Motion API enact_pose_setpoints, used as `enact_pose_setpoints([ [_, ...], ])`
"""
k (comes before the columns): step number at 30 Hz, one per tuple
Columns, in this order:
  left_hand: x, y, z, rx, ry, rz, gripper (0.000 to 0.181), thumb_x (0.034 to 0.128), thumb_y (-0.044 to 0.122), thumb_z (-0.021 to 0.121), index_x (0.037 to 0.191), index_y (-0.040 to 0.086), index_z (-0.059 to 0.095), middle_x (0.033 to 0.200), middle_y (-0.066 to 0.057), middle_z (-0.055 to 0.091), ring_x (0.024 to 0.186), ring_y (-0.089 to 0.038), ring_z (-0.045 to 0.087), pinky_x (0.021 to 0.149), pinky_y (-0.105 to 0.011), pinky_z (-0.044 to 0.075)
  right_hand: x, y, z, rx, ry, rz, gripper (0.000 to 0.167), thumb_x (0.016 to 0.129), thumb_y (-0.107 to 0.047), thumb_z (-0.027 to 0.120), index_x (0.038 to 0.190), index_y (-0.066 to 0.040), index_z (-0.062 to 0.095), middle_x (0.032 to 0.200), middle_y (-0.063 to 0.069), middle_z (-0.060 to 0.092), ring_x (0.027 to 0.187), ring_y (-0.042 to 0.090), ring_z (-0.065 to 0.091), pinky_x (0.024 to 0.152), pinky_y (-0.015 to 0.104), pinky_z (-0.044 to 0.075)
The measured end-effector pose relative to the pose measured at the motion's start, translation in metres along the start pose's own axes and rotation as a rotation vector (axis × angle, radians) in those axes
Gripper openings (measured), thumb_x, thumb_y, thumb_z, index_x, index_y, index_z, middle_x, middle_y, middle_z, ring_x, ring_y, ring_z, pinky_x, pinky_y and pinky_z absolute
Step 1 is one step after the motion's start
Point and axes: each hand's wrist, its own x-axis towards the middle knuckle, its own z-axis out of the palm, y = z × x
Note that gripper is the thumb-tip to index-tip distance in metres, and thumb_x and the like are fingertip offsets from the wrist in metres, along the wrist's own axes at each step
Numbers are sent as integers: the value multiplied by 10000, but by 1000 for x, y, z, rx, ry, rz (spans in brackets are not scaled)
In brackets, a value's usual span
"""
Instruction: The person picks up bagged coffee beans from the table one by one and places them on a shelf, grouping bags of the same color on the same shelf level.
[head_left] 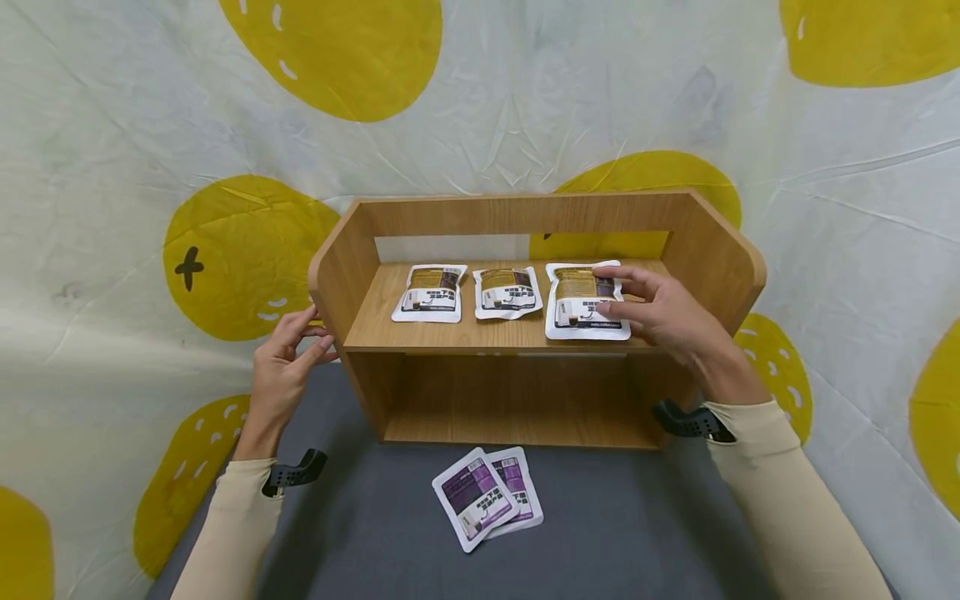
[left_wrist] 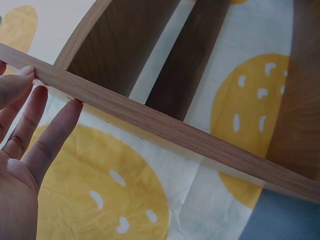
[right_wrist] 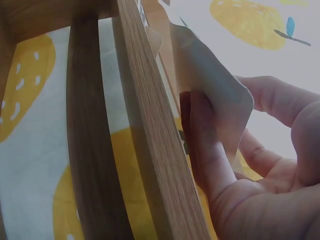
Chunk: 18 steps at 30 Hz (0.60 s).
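My right hand (head_left: 671, 321) pinches the right side of a flat pouch (head_left: 572, 312) with a white border and a brown-gold label. In the right wrist view, fingers lie on both faces of this tilted pouch (right_wrist: 210, 75), beside the shelf's front edge. Two similar pouches, one at left (head_left: 429, 293) and one in the middle (head_left: 508, 293), lie in a row on the upper board of a wooden shelf (head_left: 465, 336). At the shelf's left side panel, my left hand (head_left: 281, 367) touches the wood with its fingertips; the left wrist view shows these fingers (left_wrist: 55, 135) fairly straight against the edge.
Two purple-labelled pouches (head_left: 476, 500) overlap on the dark grey tabletop (head_left: 600, 525) in front of the shelf. The lower compartment (head_left: 517, 400) opens toward me. Behind stands a pale cloth (head_left: 510, 100) with yellow fruit shapes.
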Motion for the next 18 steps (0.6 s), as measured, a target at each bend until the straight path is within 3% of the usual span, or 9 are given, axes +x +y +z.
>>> enact_pose_setpoints([
  [8, 1, 0, 0, -19, -1, -1, 601, 924, -168, 605, 1474, 61, 531, 1308, -114, 541, 1037, -191, 618, 753, -340, 630, 6, -3, -8, -76, 45, 65, 689, 924, -317, 770, 1531, -230, 457, 1612, 194, 281, 1219, 312, 497, 856, 170, 556],
  [14, 1, 0, 0, -42, -6, 5, 597, 924, -177, 595, 1474, 45, 526, 1314, -117, 539, 1045, -210, 614, 759, -321, 632, 10, -3, -11, -110, 54, 91, 702, 914, -357, 774, 1538, -269, 464, 1603, 183, 328, 1313, 322, 421, 1064, 373, 468],
  [18, 1, -1, 0, -22, -5, 3, 600, 923, -173, 601, 1473, 56, 531, 1309, -113, 540, 1040, -197, 617, 757, -329, 631, 12, -3, -11, -95, 55, 105, 704, 921, -346, 768, 1547, -271, 455, 1585, 167, 360, 1252, 296, 467, 1032, 296, 495],
])
